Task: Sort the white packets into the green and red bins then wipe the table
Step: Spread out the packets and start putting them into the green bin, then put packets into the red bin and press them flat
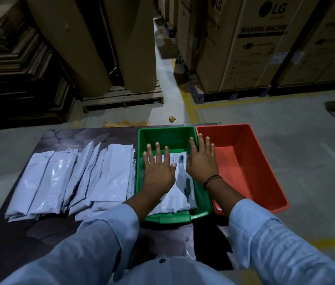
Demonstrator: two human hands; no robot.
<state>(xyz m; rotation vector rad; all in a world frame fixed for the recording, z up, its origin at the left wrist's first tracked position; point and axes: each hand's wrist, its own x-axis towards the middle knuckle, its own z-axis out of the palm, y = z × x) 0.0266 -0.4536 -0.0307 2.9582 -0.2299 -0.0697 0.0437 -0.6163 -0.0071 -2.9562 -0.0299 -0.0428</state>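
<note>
Both hands are released, fingers straight and spread, palms down, nothing grasped. Left hand (158, 167) sits over the left half of the packet (183, 194) in the green bin (168, 136), centre of frame. Right hand (202, 161) is at the packet's right edge, fingertips reaching up to the rim where the green bin meets the red bin (244, 161). Can't tell if the palms press the packet or sit just above it.

The packet lies flat on the green bin floor, long side running toward the bottom of the frame, and its near end shows between the two wrists. Red bin is right of centre, touching the green bin side by side.

Other packets (70, 177) lie in an overlapping row on the surface (64, 136), left of centre, with the nearest just beside the green bin's left wall. They are left of the left hand and not touched.

Dark band (211, 179) on the right wrist. Cardboard boxes (250, 48) upper right, big brown rolls (84, 42) upper left on a pallet (121, 97).
</note>
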